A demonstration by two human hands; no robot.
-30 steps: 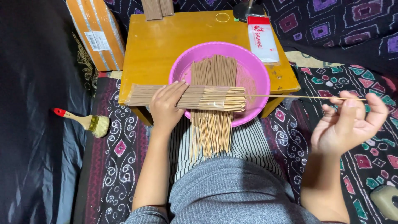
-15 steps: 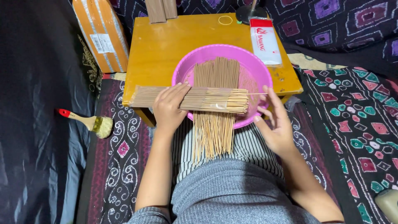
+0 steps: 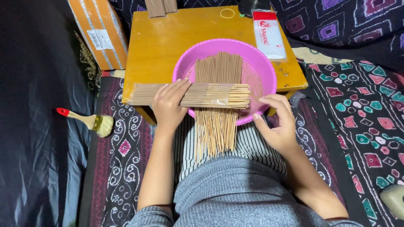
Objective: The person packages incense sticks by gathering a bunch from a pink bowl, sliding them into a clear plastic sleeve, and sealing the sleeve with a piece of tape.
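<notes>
At the far left a paintbrush with a red-tipped handle lies on the dark cloth, well apart from the work, and behind it an orange cardboard box leans beside the low yellow table. Next comes the left hand, laid flat with the fingers spread over a sideways bundle of incense sticks, pinning it across the near rim of the pink basin; the hand holds nothing closed in it, only presses down. Under that bundle a second batch of sticks runs lengthwise, its far ends in the basin and its near ends fanned over the striped cloth on the lap. To the right, the right hand is now at the basin's near edge, fingers loosely curled and fingertips just beside the bare ends of the crosswise bundle (whether a stick lies between them cannot be told). A second ago that hand was held out to the side, well clear, pinching a single thin stick; half a second ago it was already swinging in, and the stick no longer shows. That reads as one stick checked and brought back to the pile, the sorting going on stick by stick. Farther right, a white and red packet rests on the table corner.
</notes>
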